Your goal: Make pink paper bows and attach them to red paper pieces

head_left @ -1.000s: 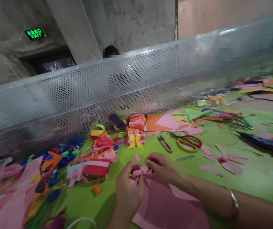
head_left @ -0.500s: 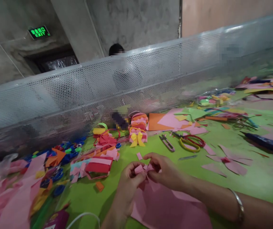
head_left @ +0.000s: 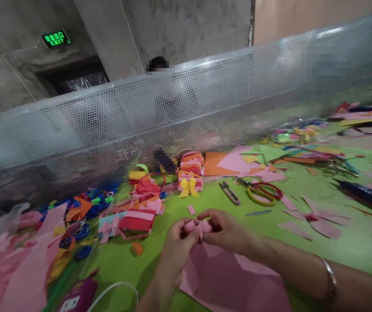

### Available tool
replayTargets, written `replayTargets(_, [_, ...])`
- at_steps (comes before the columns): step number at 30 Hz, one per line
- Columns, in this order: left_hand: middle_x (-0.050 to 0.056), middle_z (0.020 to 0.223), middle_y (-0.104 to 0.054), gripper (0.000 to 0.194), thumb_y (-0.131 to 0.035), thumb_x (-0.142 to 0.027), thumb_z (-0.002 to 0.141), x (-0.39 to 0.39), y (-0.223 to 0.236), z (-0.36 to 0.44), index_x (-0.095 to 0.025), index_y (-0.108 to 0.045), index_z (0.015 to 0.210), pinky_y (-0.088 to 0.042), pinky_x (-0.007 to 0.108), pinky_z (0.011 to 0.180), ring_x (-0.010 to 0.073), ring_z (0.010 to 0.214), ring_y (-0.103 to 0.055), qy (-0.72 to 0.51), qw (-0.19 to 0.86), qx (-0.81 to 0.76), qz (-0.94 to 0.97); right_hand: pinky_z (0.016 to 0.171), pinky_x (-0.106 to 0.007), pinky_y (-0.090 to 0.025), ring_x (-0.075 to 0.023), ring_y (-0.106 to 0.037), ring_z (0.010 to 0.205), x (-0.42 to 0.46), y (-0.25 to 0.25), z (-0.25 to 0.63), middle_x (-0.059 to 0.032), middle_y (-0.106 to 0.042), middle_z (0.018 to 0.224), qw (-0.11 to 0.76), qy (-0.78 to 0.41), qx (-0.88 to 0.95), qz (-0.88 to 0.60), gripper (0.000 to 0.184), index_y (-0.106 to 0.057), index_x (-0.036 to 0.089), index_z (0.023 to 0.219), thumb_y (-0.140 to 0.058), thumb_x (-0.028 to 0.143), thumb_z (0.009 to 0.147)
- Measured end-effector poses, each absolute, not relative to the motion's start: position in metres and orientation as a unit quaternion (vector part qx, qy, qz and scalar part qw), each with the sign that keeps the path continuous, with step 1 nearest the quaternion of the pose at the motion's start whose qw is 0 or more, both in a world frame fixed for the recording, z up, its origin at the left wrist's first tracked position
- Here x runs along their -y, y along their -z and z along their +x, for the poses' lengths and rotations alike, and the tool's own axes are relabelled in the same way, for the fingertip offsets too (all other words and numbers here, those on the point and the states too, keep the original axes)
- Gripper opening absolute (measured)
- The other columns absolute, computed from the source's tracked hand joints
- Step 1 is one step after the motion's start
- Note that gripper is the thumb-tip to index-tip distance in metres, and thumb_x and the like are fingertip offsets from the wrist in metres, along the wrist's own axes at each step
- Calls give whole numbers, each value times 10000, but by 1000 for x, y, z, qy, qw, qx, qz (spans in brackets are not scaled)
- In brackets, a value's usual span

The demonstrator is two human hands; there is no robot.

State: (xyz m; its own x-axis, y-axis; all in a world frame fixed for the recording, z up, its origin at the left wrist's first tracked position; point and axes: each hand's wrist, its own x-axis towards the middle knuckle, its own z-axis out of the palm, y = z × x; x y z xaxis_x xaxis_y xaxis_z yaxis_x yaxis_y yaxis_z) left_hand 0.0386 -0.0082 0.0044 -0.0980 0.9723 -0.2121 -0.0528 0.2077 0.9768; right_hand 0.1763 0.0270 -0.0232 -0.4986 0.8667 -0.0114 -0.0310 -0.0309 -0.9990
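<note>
At far end of pink sheet (head_left: pixel 237 279), L hand (head_left: pixel 175 248) & R hand (head_left: pixel 227 230) pinch pink paper bow (head_left: pixel 197 227); scissors (head_left: pixel 253 188) beyond sheet.

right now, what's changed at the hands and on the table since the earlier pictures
The right hand has shifted inward on the pink bow, thumb now near its middle. The left hand still pinches the other side; nothing was let go. The scissors and orange scrap stay put; the view swung slightly left.

Green-lit sign (head_left: pixel 56 39) above dark doorway (head_left: pixel 78 80): "EXIT", with blurred Chinese characters over it.
</note>
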Motion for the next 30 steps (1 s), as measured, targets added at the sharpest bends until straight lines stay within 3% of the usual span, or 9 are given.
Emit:
replayTargets(8, [11,676,-611,317,-763,-232,535,8,-4,39,-116,-622,793,-405,202,575,89,584,-530,-471,607,-525,367,549,-201,-357,-96,-498,640,-23,12,182,17,-570,751,317,-639,600,-362,343,-551,156,944,-522,110,606])
replayTargets(17, [10,703,-615,318,-759,-187,555,10,-4,39,-127,-622,836,-389,192,570,86,600,-530,-455,610,-545,352,588,-222,-391,-120,-516,662,-26,13,180,-3,-576,746,304,-581,657,-372,397,-564,122,1002,-500,66,614])
replayTargets(23, [-30,557,-550,220,-783,-203,529,11,-8,43,-128,-602,628,-384,191,569,61,513,-467,-461,625,-527,345,636,-237,-409,-129,-519,707,-24,10,181,-22,-581,792,290,-584,656,-381,397,-563,113,1039,-503,96,647])
replayTargets(27, [-2,572,-579,274,-816,-245,481,11,-11,43,-115,-620,621,-355,190,528,77,531,-492,-450,627,-535,345,650,-240,-416,-132,-529,720,-24,8,181,-28,-594,814,289,-584,661,-372,401,-567,117,1031,-497,80,638])
replayTargets(30, [-26,503,-534,288,-816,-261,462,11,-12,42,-118,-603,593,-300,186,464,55,458,-427,-438,620,-544,358,635,-241,-423,-135,-537,701,-24,7,182,-25,-600,791,285,-569,673,-377,405,-566,121,1032,-500,69,636])
